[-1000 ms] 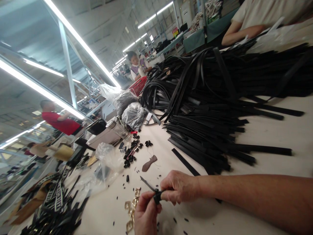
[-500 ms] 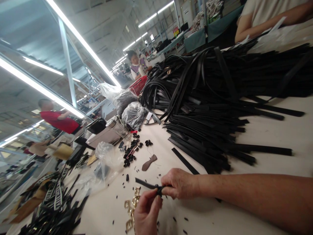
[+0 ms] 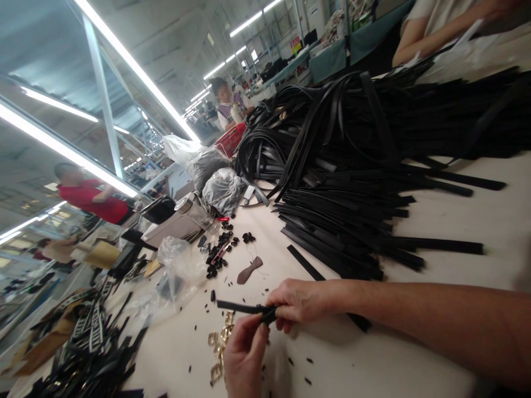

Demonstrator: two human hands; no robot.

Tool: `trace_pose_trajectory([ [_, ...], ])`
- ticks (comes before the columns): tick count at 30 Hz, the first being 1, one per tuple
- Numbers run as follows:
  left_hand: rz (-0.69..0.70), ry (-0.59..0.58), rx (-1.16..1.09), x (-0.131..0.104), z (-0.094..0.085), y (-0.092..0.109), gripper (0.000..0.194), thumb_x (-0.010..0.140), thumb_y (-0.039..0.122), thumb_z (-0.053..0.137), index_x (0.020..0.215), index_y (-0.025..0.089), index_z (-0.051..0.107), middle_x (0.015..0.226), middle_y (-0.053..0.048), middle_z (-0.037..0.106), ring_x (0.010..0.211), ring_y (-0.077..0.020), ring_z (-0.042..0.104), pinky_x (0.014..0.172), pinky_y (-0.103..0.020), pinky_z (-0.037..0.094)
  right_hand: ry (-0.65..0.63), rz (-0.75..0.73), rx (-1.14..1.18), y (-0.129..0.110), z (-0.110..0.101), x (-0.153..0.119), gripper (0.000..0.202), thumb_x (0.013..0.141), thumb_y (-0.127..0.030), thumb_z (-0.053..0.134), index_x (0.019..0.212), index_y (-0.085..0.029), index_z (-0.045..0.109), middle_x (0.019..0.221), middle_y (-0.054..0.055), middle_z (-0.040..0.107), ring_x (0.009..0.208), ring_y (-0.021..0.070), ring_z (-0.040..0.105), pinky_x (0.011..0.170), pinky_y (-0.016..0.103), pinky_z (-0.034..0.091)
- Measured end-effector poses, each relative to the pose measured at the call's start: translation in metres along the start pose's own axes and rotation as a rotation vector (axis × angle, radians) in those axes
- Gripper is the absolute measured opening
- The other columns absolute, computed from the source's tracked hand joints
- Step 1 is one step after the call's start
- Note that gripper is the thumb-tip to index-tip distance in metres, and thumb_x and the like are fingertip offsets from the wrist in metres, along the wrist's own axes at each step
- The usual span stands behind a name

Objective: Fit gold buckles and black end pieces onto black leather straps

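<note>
A black strap (image 3: 238, 306) is held between my two hands above the pale table, its free end pointing left. My left hand (image 3: 245, 348) pinches it from below with thumb and fingertips. From the right, my right hand (image 3: 296, 301) has its fingers closed on the same strap, touching or nearly touching the left fingertips. Gold buckles (image 3: 216, 351) lie just left of my left hand. Beyond the hands rest a brown bow-shaped piece (image 3: 249, 270) and a cluster of small black parts (image 3: 219, 254).
A big pile of black straps (image 3: 344, 210) covers the back right. Behind it sits a person (image 3: 418, 33). Clear plastic bags (image 3: 178, 265), a glass jar (image 3: 197, 213) and a grey bag (image 3: 223, 190) stand left of centre. More straps (image 3: 91, 348) fill the lower left.
The strap's free end has swung a little to the left and lies more level. My right hand has shifted slightly left and up, its fingers curled further around the strap. The camera view has moved slightly.
</note>
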State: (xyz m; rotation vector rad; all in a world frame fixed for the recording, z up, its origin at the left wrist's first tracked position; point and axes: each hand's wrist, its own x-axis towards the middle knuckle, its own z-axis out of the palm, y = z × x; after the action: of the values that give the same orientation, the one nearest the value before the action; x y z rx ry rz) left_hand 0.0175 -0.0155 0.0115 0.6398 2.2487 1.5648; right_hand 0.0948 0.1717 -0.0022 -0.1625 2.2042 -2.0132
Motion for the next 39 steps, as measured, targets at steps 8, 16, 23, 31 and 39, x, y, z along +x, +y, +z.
trace_pose_trajectory([
  [8, -0.087, 0.031, -0.080, -0.003, 0.006, 0.007, 0.032, 0.065, 0.044, 0.081, 0.083, 0.019, 0.077, 0.073, -0.004, 0.069, 0.068, -0.0172, 0.058, 0.065, -0.025, 0.049, 0.040, 0.019, 0.123, 0.000, 0.006, 0.003, 0.025, 0.088, -0.003, 0.038, 0.091, -0.012, 0.061, 0.073, 0.001, 0.061, 0.058, 0.0078, 0.061, 0.056, 0.015, 0.050],
  [16, 0.128, 0.030, 0.042, 0.000, 0.008, -0.005, 0.021, 0.073, 0.037, 0.076, 0.086, 0.021, 0.076, 0.085, -0.006, 0.070, 0.077, -0.0203, 0.062, 0.075, -0.028, 0.052, 0.101, -0.010, -0.018, -0.004, 0.011, 0.000, 0.018, 0.088, -0.005, 0.042, 0.088, -0.013, 0.059, 0.070, 0.000, 0.060, 0.059, 0.0092, 0.061, 0.056, 0.016, 0.048],
  [23, 0.005, -0.007, -0.114, -0.001, 0.018, -0.005, 0.024, 0.070, 0.038, 0.079, 0.085, 0.020, 0.073, 0.083, -0.005, 0.072, 0.078, -0.0192, 0.066, 0.074, -0.025, 0.053, 0.122, -0.029, -0.129, -0.006, 0.008, -0.002, 0.017, 0.089, -0.008, 0.045, 0.098, -0.014, 0.058, 0.071, 0.001, 0.062, 0.066, 0.0130, 0.062, 0.063, 0.020, 0.049],
  [31, 0.129, -0.024, 0.008, 0.001, 0.015, -0.002, 0.024, 0.072, 0.043, 0.077, 0.079, 0.020, 0.075, 0.075, -0.004, 0.068, 0.072, -0.0180, 0.062, 0.068, -0.024, 0.050, 0.101, -0.039, -0.276, -0.016, 0.007, -0.005, 0.026, 0.084, -0.007, 0.049, 0.108, -0.015, 0.057, 0.078, 0.003, 0.067, 0.073, 0.0162, 0.064, 0.066, 0.023, 0.048],
  [39, 0.115, -0.011, -0.011, -0.001, 0.016, -0.003, 0.033, 0.071, 0.050, 0.077, 0.090, 0.023, 0.077, 0.085, -0.007, 0.072, 0.078, -0.0219, 0.064, 0.074, -0.028, 0.052, 0.156, 0.025, 0.172, -0.005, 0.011, 0.001, 0.024, 0.078, -0.015, 0.057, 0.102, -0.012, 0.061, 0.070, 0.001, 0.064, 0.066, 0.0139, 0.064, 0.059, 0.020, 0.049],
])
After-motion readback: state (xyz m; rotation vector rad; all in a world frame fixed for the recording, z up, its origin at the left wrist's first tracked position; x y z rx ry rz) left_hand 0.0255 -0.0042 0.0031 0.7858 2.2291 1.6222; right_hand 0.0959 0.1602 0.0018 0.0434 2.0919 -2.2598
